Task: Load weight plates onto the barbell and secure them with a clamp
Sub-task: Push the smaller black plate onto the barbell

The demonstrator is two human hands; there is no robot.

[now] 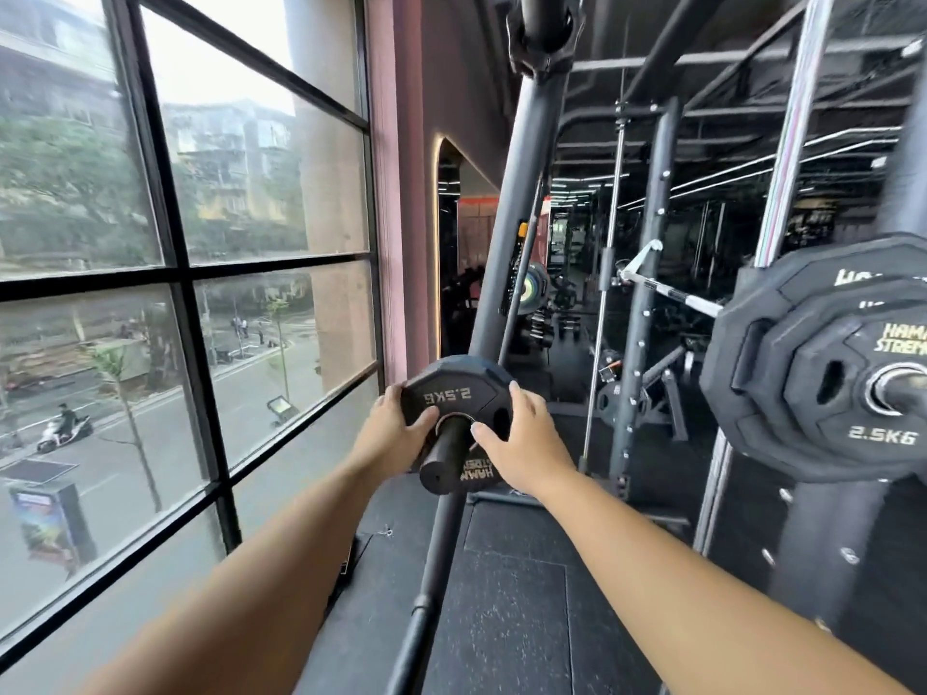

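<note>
Here, both hands grip one small 2.5 kg plate (451, 393): left hand (396, 431) curled on its left edge, right hand (526, 443) wrapped on its right edge, thumbs on the face. The plate's centre hole sits over the barbell sleeve (446, 459), whose end pokes out between the hands. Well right of the right hand, three stacked plates (812, 373) hang on a second bar.

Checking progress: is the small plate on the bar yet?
On. The bar sleeve pokes through the 2.5 kg plate, held by left hand and right hand.
</note>
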